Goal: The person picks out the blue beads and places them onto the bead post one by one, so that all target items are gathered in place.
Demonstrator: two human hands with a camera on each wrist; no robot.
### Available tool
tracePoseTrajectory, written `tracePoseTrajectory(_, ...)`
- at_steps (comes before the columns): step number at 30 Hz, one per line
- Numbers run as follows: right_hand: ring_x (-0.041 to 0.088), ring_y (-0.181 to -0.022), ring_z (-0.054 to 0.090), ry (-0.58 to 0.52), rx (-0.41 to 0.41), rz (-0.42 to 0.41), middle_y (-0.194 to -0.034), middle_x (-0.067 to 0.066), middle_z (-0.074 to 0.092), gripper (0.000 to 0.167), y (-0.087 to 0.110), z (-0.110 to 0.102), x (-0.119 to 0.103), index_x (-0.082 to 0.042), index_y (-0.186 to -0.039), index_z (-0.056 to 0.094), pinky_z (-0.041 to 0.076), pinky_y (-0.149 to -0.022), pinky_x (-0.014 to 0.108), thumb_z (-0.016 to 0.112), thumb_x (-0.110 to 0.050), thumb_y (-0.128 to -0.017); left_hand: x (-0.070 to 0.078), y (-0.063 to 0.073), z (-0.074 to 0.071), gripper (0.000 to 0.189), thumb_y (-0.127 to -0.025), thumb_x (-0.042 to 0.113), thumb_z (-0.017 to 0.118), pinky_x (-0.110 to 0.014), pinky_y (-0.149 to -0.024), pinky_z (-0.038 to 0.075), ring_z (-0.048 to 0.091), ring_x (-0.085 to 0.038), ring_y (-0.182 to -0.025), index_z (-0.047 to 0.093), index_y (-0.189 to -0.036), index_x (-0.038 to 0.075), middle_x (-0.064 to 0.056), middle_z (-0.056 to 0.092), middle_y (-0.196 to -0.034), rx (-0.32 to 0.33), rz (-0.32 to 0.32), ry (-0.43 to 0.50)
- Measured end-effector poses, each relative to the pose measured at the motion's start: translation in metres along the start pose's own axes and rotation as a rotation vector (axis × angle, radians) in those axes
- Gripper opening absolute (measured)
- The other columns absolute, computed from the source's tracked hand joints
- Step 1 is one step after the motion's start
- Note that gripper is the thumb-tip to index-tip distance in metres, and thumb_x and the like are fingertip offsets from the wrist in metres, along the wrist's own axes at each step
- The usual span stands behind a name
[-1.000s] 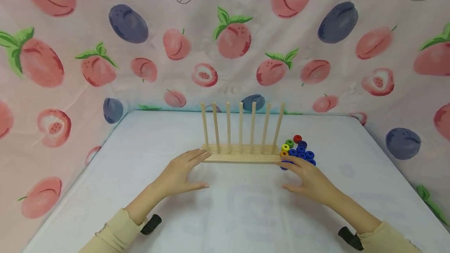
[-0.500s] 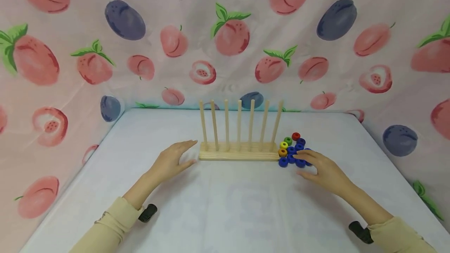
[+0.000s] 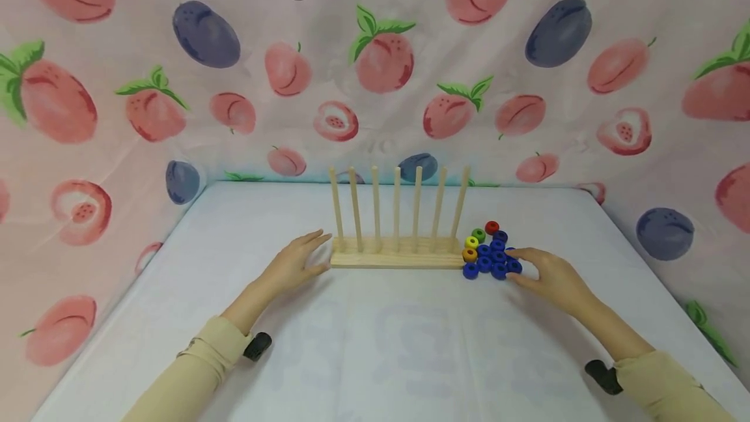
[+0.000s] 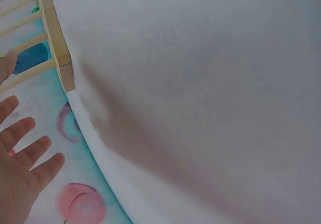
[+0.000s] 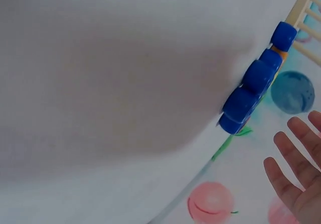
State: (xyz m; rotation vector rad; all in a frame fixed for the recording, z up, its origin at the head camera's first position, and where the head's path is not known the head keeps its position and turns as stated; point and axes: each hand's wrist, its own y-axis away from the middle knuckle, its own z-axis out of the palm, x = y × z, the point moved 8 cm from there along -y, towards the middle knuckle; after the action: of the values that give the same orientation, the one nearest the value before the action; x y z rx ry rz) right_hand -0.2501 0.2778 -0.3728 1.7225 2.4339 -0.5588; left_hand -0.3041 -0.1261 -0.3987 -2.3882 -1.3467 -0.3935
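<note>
A: At centre of the head view?
B: Long, low base of pale wood (image 3: 396, 260), lying on a white cloth (image 3: 398, 350), with seven thin, round wooden pegs (image 3: 376, 210) upright in a single row.

A: At the base's right end?
B: Small, round, holed beads, close together on the cloth: red bead (image 3: 492, 227) farthest back, then green bead (image 3: 478, 236), yellow bead (image 3: 471, 243) and orange bead (image 3: 469, 254) in a slanting line; many blue beads (image 3: 484, 264) to their right and in front, one partly behind a finger.

A: Left hand (image 3: 295, 264)?
B: Just beside the base's left end, palm turned inward, fingers extended and spread, thumb apart, grasp released. Contact with the wood: cannot tell.

A: Right hand (image 3: 559, 280)?
B: At the right edge of the blue beads, index finger and thumb apart; in the right wrist view, fingers long, straight and separate, clasping nothing. Contact with the nearest bead: cannot tell.

A: Around the work?
B: Beige sleeves (image 3: 193, 370) on both forearms, a black wrist device (image 3: 258, 346) below each wrist; behind, a pale pink curtain (image 3: 246, 148) printed with peaches and dark blue plums.
</note>
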Motion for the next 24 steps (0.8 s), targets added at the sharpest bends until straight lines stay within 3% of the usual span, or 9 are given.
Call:
tracePoseTrajectory(5, 0.043, -0.107, 0.059, -0.013, -0.038, 0.040, -0.117, 0.024, 0.064, 0.042, 0.000, 0.003, 0.015, 0.003, -0.117, 0.062, 0.049, -0.089, 0.056, 0.071, -0.018, -0.083, -0.007, -0.009, 0.010, 0.062, -0.089, 0.022, 0.065, -0.063, -0.108, 0.029, 0.031, -0.048, -0.134, 0.039, -0.142, 0.004, -0.027, 0.036, -0.146, -0.048, -0.013, 0.104)
tracePoseTrajectory(9, 0.043, -0.101, 0.061, -0.013, -0.085, 0.071, -0.116, 0.026, 0.064, 0.041, 0.000, 0.008, 0.026, 0.005, -0.117, 0.062, 0.052, -0.084, 0.056, 0.069, -0.019, -0.084, -0.011, -0.015, 0.013, 0.062, -0.089, 0.024, 0.065, -0.059, -0.111, 0.028, 0.033, -0.045, -0.135, 0.039, -0.142, 0.001, -0.028, 0.037, -0.145, -0.072, -0.025, 0.118)
tracePoseTrajectory(16, 0.042, -0.096, 0.061, -0.016, -0.149, 0.130, -0.110, 0.026, 0.065, 0.039, -0.007, 0.013, 0.041, 0.006, -0.112, 0.062, 0.053, -0.079, 0.054, 0.068, -0.021, -0.085, -0.017, -0.024, 0.020, 0.067, -0.089, 0.033, 0.064, -0.055, -0.113, 0.027, 0.033, -0.042, -0.136, 0.039, -0.142, 0.001, -0.024, 0.037, -0.147, -0.144, -0.044, 0.088)
tracePoseTrajectory(24, 0.040, -0.093, 0.063, -0.080, -0.171, 0.088, -0.103, 0.024, 0.067, 0.030, -0.009, 0.020, 0.049, 0.005, -0.104, 0.065, 0.053, -0.080, 0.053, 0.070, -0.016, -0.082, -0.023, -0.027, 0.032, 0.069, -0.089, 0.035, 0.064, -0.053, -0.113, 0.028, 0.034, -0.040, -0.136, 0.037, -0.142, 0.000, -0.021, 0.034, -0.149, -0.191, -0.064, 0.034)
